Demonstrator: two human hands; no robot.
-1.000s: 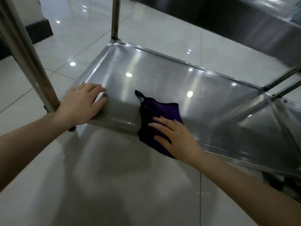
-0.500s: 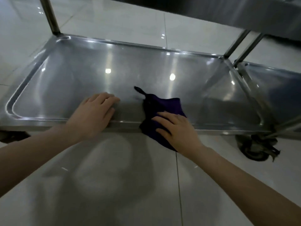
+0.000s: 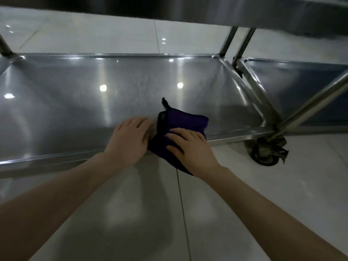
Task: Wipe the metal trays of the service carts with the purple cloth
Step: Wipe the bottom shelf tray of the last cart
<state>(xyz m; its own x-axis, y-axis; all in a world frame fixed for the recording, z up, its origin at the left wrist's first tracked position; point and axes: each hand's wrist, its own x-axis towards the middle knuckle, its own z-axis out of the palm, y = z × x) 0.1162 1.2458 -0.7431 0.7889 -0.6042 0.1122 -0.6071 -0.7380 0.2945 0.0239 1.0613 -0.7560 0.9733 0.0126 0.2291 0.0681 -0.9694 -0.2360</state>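
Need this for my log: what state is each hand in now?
Left hand: open, resting on the tray.
Right hand: open, pressing flat on the cloth.

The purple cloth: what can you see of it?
The purple cloth is a dark, soft-looking fabric, folded, with a small dark tab sticking up at its far corner. It lies across the near rim of the metal tray, its near end hanging over the edge. The right hand presses flat on it; the left hand rests close beside it on the tray.
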